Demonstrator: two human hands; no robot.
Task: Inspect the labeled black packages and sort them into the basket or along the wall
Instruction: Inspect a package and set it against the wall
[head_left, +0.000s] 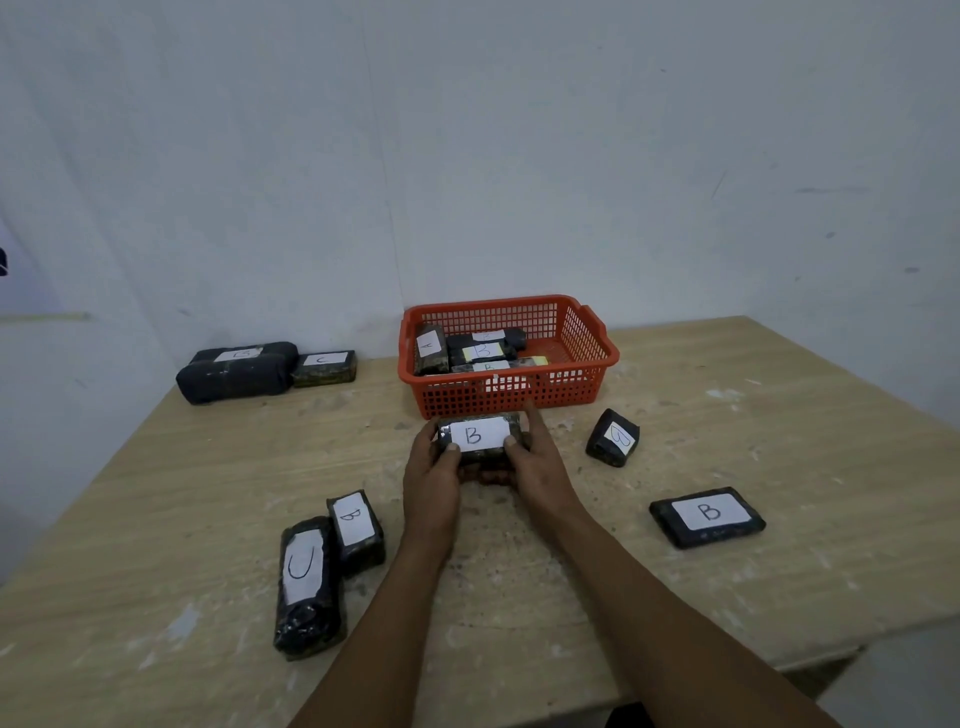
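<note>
— What is found nearest on the table (519, 597)?

— A long package marked C (306, 587) is laid at the near left, with a shorter package marked B (356, 530) touching its far end. At the near right a flat B package (707, 515) is laid label up, well apart from the rest.

— And the hands?

— The held package (479, 435) is gripped at both ends: the left hand (432, 475) is curled round its left end, the right hand (537, 462) round its right end, thumbs on the white label's lower edge. It is lifted just before the basket (587, 387) with the B turned toward the camera, presumably so that the letter may be read before a place is chosen.

— What is left to the side?

— A small package (613, 437) is tipped on edge to the right, near the basket; its label appears to read B, sideways.

— Is the way into the basket blocked?

— Nothing is seen between package and rim. Several packages are already lain inside, mostly at the left, one labelled A (430, 347) stood on edge; space is left at the right.

— And farther back?

— Against the wall (467, 156), at the far left, two large dark bundles (236, 371) are set, with a C-labelled package (324, 367) beside them. The upper bundle's label cannot be read.
</note>
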